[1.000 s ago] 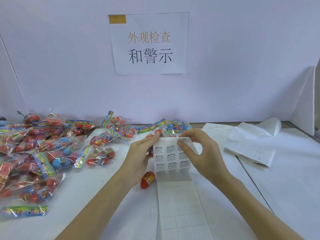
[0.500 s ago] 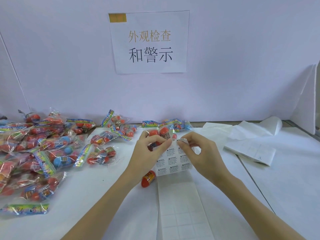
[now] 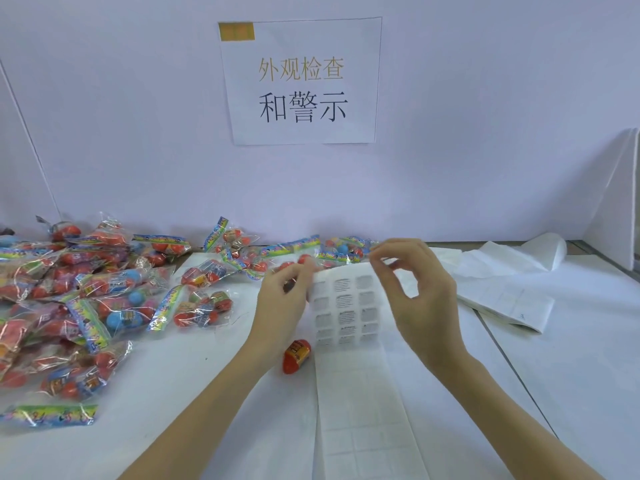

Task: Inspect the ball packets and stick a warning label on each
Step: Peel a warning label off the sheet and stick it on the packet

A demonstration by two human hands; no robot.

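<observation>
label strip: white, three columns, top end lifted | ball packets: clear, red/blue balls, heaped left

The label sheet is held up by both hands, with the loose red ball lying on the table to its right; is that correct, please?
Not quite: in the head view the loose red ball lies left of the label sheet, beneath the left hand. The right hand is at its top corner.

White table: ball packets heaped at left and along the back centre, one loose red ball mid-frame, label strip bottom centre, folded sheets at right.
</observation>
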